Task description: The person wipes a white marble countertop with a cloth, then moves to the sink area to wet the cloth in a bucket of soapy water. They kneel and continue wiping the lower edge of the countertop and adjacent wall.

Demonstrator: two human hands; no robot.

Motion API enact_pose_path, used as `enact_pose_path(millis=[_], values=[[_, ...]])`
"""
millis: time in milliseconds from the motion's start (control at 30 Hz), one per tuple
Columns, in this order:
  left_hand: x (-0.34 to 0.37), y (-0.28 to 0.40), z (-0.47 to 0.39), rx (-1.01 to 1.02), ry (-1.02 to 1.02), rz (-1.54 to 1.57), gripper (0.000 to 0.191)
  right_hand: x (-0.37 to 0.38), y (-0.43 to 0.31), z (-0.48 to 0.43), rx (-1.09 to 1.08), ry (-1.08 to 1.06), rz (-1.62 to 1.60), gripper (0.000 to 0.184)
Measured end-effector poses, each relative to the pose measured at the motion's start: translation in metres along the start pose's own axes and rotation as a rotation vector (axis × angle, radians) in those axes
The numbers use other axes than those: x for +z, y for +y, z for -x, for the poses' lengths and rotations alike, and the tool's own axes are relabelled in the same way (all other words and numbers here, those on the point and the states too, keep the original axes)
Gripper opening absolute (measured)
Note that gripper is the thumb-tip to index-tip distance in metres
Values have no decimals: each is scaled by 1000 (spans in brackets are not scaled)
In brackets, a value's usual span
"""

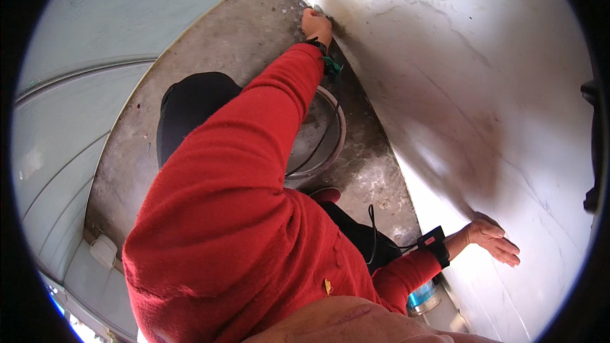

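Observation:
My left hand (316, 23) reaches far forward to where the floor meets the white wall. Its fingers are curled around a small grey object (318, 9), mostly hidden, that touches the foot of the wall. A dark strap and a green band circle that wrist, and a black cable hangs from it. Below the left forearm stands a round basin (339, 145), partly covered by the red sleeve; its inside looks grey and wet. My right hand (493, 242) rests at the white wall on the right with fingers extended, holding nothing. A black device (432, 240) is strapped to that wrist.
Marbled white wall panels (457, 105) rise at the right, with brownish shading. Pale green panels (95, 24) bound the stained concrete floor (224, 38) on the left. A blue-labelled container (423, 298) stands behind my right forearm. My dark-clad knee (195, 109) is beside the basin.

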State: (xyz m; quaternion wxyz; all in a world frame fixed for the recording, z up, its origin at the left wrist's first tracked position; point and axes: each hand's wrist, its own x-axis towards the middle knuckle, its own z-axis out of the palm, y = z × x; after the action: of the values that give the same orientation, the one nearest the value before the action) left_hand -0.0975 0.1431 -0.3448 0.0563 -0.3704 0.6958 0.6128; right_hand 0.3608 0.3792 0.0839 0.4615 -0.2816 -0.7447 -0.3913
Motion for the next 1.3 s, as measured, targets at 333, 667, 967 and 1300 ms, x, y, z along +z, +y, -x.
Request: enact_pose_path(millis=[333,667,967,1300], values=[[15,-10,-12,-208,-12,192,14,0,-6,-3,-17,24,-14,64],[-20,71,64,-26,-198,189,17,7,1,-2,-8,75,-23,67],[-87,201,183,457,-347,387,15,15,4,4,72,92,-70,64],[-125,268,286,747,-703,527,19,15,-1,5,180,47,-143,60]])
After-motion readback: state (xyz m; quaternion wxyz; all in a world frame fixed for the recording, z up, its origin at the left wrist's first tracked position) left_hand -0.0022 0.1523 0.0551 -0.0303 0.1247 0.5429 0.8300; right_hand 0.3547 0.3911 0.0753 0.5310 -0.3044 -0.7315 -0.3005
